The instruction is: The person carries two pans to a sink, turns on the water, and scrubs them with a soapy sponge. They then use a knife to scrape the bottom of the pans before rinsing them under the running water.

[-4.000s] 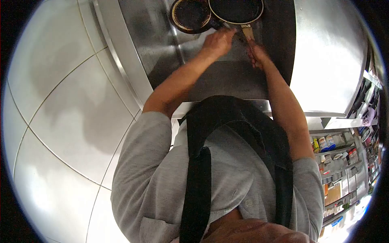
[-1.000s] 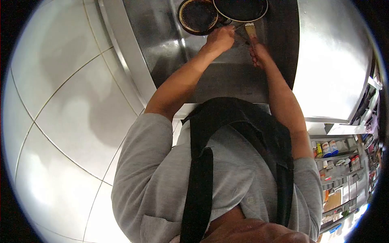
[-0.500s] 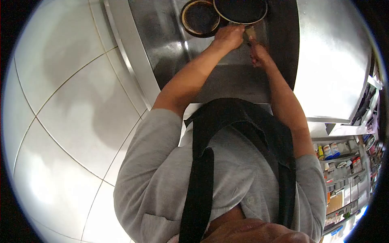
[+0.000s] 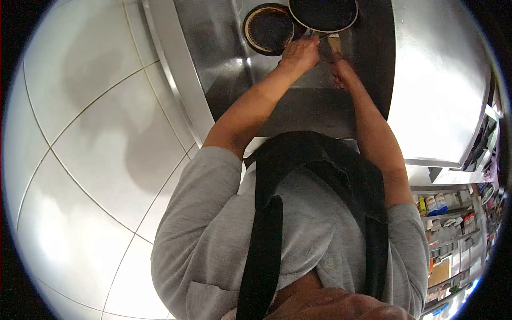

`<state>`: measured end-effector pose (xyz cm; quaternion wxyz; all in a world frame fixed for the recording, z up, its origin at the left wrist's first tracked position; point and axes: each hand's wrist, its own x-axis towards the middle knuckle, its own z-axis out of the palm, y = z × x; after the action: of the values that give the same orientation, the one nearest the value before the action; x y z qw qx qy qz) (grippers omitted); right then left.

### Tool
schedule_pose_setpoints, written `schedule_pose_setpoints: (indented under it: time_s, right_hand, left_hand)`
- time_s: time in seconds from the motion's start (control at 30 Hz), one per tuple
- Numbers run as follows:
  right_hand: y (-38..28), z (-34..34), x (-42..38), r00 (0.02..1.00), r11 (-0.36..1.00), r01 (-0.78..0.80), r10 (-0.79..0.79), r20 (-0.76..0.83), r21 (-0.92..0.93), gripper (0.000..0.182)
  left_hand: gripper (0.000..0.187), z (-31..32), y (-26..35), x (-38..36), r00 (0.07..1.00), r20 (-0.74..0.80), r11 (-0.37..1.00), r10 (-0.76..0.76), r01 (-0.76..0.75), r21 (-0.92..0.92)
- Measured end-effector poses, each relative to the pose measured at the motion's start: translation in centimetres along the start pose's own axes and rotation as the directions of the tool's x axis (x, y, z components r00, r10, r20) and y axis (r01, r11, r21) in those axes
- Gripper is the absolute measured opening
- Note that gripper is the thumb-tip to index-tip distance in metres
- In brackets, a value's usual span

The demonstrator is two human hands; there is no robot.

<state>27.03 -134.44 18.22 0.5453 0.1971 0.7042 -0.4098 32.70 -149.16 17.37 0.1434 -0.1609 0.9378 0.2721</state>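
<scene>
A dark round frying pan (image 4: 324,15) with a pale rim lies at the top of the view, partly cut off by its edge. My left hand (image 4: 300,56) is closed at the pan's near side, around what looks like its handle, which the fingers mostly hide. Close by, my right hand (image 4: 344,73) grips a flat brush (image 4: 334,44) with a tan handle and a paler end. The brush's tip points up toward the pan's near rim; contact is hard to make out.
A second round dark pan (image 4: 270,29) with a browned, worn rim sits left of the first. Both are in a dark metal basin (image 4: 314,112). White tiles (image 4: 96,160) lie to the left, a bright metal surface (image 4: 440,85) to the right, and shelves with bottles (image 4: 437,202) at lower right.
My right hand and the brush have shifted slightly away from my left hand, so the brush shows more clearly. My left hand stays at the pan. The whole view has shifted a little.
</scene>
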Motion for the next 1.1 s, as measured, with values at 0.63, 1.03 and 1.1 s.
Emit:
schedule_pose_setpoints:
  time_s: [0.63, 1.03, 1.1]
  right_hand:
    - [0.2, 0.1, 1.0, 0.997, 0.998, -0.056, 0.054, 0.056, 0.033, 0.048]
    - [-0.9, -0.6, 6.6, 0.791, 0.772, -0.251, -0.184, 0.583, 0.584, 0.032]
    - [-2.3, 0.1, 7.1, 0.781, 0.774, -0.249, -0.196, 0.593, 0.583, 0.033]
  left_hand:
    - [0.027, 1.1, 0.8, -0.2, 0.998, -0.007, 0.997, -0.068, 0.068, -0.027]
    - [0.032, -6.1, -3.4, -0.9, 0.917, 0.089, 0.75, -0.389, 0.371, -0.548]
    - [0.034, -8.5, -2.8, -1.6, 0.877, 0.152, 0.664, -0.456, 0.449, -0.598]
